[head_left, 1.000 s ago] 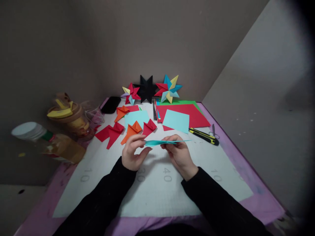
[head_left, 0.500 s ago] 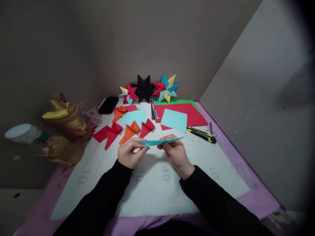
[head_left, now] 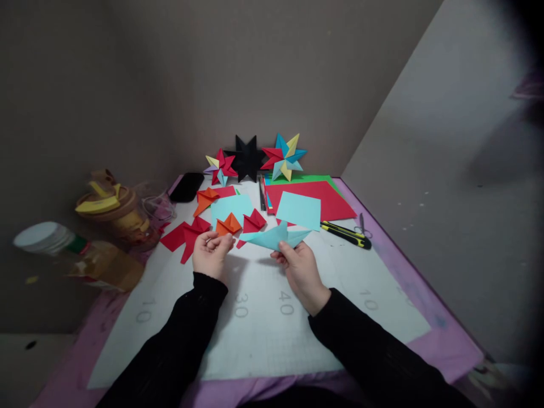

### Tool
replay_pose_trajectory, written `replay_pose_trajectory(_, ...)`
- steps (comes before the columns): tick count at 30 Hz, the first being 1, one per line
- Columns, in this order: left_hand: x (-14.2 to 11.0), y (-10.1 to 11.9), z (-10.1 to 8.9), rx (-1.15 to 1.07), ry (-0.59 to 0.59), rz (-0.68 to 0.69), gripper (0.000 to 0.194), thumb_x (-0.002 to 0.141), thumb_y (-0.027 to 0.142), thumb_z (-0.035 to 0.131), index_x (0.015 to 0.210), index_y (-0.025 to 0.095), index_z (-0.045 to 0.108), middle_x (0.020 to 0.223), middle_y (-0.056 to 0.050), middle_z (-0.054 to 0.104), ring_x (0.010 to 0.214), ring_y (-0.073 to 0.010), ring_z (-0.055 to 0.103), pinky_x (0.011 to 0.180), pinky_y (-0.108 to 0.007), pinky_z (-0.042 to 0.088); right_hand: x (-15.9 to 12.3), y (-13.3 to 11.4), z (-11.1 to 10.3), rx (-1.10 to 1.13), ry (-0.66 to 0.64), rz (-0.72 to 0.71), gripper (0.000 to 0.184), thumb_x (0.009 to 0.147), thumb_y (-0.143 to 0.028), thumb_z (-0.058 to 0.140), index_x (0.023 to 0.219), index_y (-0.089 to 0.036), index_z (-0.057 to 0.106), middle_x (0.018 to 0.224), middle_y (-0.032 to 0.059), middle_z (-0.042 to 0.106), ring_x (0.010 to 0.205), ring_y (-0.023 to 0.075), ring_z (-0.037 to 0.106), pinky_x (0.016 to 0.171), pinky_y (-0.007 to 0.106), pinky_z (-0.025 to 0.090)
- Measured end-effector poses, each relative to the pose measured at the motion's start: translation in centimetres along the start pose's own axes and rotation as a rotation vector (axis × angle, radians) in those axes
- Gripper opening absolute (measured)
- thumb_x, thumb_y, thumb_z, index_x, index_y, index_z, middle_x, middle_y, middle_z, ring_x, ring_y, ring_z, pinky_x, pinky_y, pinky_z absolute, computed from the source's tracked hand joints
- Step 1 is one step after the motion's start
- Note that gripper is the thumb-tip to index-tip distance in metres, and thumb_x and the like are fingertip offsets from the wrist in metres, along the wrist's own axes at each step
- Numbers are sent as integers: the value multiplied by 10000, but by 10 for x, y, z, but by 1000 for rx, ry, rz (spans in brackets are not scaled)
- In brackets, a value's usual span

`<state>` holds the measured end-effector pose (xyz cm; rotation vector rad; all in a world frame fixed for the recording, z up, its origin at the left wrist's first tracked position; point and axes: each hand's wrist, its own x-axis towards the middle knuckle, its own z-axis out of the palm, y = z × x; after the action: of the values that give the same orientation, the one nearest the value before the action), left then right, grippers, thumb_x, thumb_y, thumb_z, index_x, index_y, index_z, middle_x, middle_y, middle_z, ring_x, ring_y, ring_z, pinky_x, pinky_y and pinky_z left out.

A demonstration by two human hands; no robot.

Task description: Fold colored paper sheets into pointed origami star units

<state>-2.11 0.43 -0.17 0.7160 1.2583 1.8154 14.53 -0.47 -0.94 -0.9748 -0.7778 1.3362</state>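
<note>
A folded light-blue paper piece [head_left: 272, 237], long and boat-like with a raised peak in the middle, is pinched between thumb and fingers of my right hand [head_left: 302, 272]. My left hand [head_left: 210, 255] is just left of its pointed tip, apart from it, with fingers curled in and nothing seen in them. Behind my left hand lie folded paper pieces: a red one [head_left: 192, 237], an orange one [head_left: 228, 224] and another red one [head_left: 254, 221]. One more orange folded piece [head_left: 206, 198] lies farther back.
Three paper stars, one black [head_left: 247, 158], lean at the wall. Light-blue squares [head_left: 300, 209] and red sheets [head_left: 335, 198] lie behind a yellow-black cutter [head_left: 346, 234] and scissors [head_left: 362, 225]. A phone [head_left: 187, 187], lidded cup [head_left: 114, 207] and bottle [head_left: 106, 260] stand left.
My left hand has let go of the light-blue paper and moved slightly left. The right hand has tilted the piece, so its broad face and peak now show.
</note>
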Motion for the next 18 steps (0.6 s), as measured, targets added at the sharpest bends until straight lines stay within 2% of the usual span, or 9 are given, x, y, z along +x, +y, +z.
replay_pose_trajectory(2, -2, -7, 1, 9, -66, -26, 426, 567, 289, 778, 881, 182, 511, 615, 45, 611, 597, -115, 616, 630, -248, 494, 2, -1, 1, 50, 30, 22, 261, 672, -359, 730, 765, -163, 584, 585, -9, 617, 542, 119, 552, 485, 216, 388)
replay_pose_trajectory(5, -16, -18, 7, 156, -374, -107, 421, 516, 334, 800, 838, 145, 606, 678, -12, 630, 626, -144, 601, 540, -235, 464, 0, 3, 5, 82, -12, 48, 262, 664, -345, 735, 771, -168, 573, 611, -20, 591, 541, 108, 509, 484, 219, 364)
replay_pose_trajectory(7, -26, -23, 11, 213, -453, -167, 405, 526, 381, 793, 803, 122, 651, 663, -41, 643, 591, -165, 593, 518, -258, 452, -4, 7, 9, 101, -75, 52, 245, 671, -327, 730, 780, -176, 570, 661, -18, 591, 560, 107, 492, 517, 232, 376)
replay_pose_trajectory(10, -32, -24, 14, 254, -438, -192, 350, 546, 400, 786, 711, 107, 689, 626, -65, 657, 578, -176, 583, 541, -275, 440, -8, 13, 13, 131, -133, 65, 226, 677, -304, 727, 785, -180, 572, 698, -16, 588, 577, 102, 473, 561, 242, 384)
replay_pose_trajectory(14, -29, -19, 11, 254, -434, -220, 305, 568, 393, 782, 667, 116, 701, 548, -28, 627, 494, -126, 507, 487, -246, 382, -10, 15, 14, 85, -126, 111, 251, 651, -317, 744, 724, -169, 555, 580, -44, 513, 502, 83, 392, 501, 227, 326)
replay_pose_trajectory(18, -20, -16, 6, 191, -386, -268, 294, 555, 388, 792, 566, 129, 654, 489, 5, 583, 466, -94, 469, 476, -222, 366, -8, 13, 9, 53, -127, 91, 230, 674, -305, 733, 723, -160, 560, 589, -45, 503, 514, 76, 375, 507, 225, 314)
